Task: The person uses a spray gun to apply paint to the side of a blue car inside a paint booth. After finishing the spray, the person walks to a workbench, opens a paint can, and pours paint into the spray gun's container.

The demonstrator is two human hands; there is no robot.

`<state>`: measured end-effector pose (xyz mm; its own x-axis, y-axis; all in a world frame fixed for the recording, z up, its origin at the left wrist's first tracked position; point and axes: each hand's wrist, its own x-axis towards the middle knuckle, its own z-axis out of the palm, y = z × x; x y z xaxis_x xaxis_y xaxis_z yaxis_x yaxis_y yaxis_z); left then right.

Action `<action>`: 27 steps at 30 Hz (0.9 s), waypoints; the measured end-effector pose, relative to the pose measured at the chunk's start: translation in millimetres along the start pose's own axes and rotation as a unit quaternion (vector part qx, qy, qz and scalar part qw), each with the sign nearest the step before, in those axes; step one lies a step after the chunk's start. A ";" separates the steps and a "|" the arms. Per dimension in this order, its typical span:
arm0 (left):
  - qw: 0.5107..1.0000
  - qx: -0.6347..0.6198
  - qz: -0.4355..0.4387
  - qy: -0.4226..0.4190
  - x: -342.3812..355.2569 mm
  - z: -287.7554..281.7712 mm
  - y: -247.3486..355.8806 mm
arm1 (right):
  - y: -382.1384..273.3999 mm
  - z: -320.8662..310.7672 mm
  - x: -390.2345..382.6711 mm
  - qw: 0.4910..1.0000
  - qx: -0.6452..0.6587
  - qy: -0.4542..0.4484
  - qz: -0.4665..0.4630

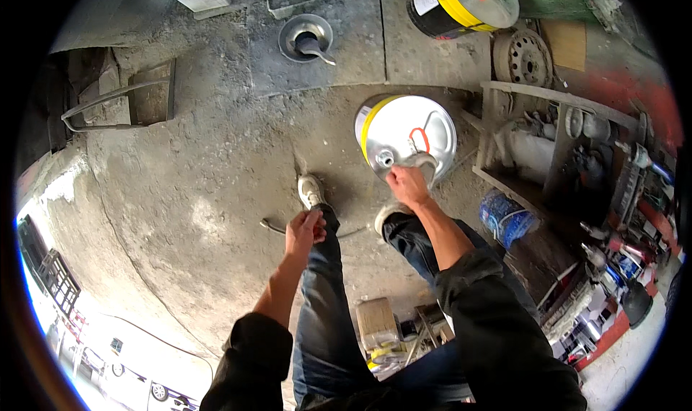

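Observation:
A white-topped drum (pixel 400 123) with a yellow band, red handle and metal spout (pixel 384 158) stands on the concrete ahead, at slight right. My right hand (pixel 408 185) is closed at its near edge beside the spout, next to a curved grey object (pixel 426 169); what it grips is hidden. My left hand (pixel 305 231) is lower and left, over my leg, fingers curled together; anything inside is too small to make out. My shoes (pixel 311 193) are on the floor below, near a short hose (pixel 273 227).
Ahead are a metal bowl with a scoop (pixel 290 43), a second drum (pixel 447 7) and a wheel rim (pixel 523 58). A cluttered metal rack (pixel 555 95) and blue bucket (pixel 504 216) are right. A metal frame (pixel 115 101) lies left; cardboard boxes (pixel 375 321) are behind my legs.

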<state>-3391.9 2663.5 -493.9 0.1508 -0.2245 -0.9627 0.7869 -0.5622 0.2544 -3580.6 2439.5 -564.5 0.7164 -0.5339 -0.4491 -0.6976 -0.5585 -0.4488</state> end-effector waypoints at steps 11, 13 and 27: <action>0.932 0.057 0.358 -0.011 -105.1 68.5 19.0 | -184.7 -78.7 -90.4 0.627 0.699 0.115 0.324; 0.925 0.047 0.367 -0.084 -151.5 85.2 30.5 | -200.6 -78.4 -104.6 0.531 0.780 0.105 0.316; 0.710 0.379 0.556 -0.205 -334.6 164.5 55.9 | -132.3 -250.4 -315.4 0.470 0.831 0.218 0.204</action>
<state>-3496.8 2576.3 -142.4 0.1172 -0.9914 -0.0585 -0.2551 -0.0869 0.9630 -3711.4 2522.8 -170.0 0.2010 -0.6634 -0.7208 0.4367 0.7193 -0.5402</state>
